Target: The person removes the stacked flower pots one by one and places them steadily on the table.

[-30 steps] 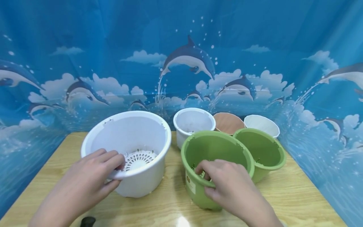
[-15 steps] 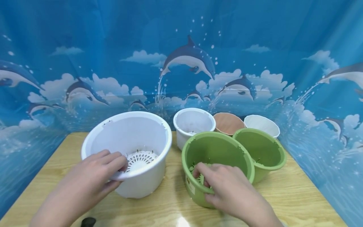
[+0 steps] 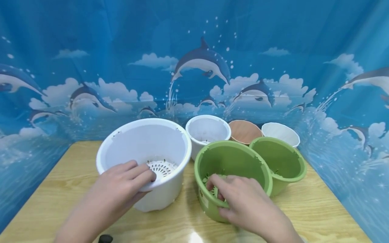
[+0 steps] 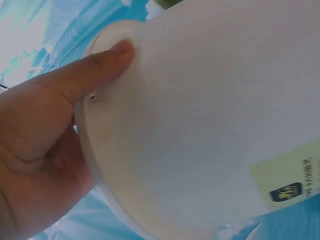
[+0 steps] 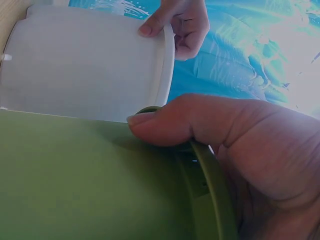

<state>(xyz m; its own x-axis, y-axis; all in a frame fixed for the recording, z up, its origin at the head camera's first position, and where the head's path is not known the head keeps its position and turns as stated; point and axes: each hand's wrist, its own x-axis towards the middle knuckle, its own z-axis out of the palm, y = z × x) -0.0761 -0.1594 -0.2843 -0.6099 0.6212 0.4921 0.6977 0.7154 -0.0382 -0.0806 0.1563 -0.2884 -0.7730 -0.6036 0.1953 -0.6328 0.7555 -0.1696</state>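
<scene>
My left hand (image 3: 121,185) grips the near rim of a large white plastic flowerpot (image 3: 161,199), fingers inside and thumb outside. In the left wrist view the thumb presses the pot's outer wall, which bears a pale label (image 4: 282,175). Slots pierce the pot's floor, and it tilts slightly toward me. My right hand (image 3: 243,199) holds the near rim of a green flowerpot (image 3: 209,206), its fingers reaching inside. The right wrist view has the thumb (image 5: 165,125) flat on the green outer wall. Both pots stand close together, the white one left of the green.
Behind stand a smaller white pot (image 3: 196,143), a brown pot (image 3: 244,131) and a white angular-rimmed pot (image 3: 281,133). Another green pot (image 3: 293,172) adjoins the held one on the right. A black object (image 3: 105,239) lies at the wooden table's (image 3: 60,182) front edge. A dolphin-print curtain (image 3: 136,40) hangs behind.
My left hand has moved the large white pot to the right, closer to the green pot. The green pot has tipped slightly, and my right hand keeps its hold on the rim.
</scene>
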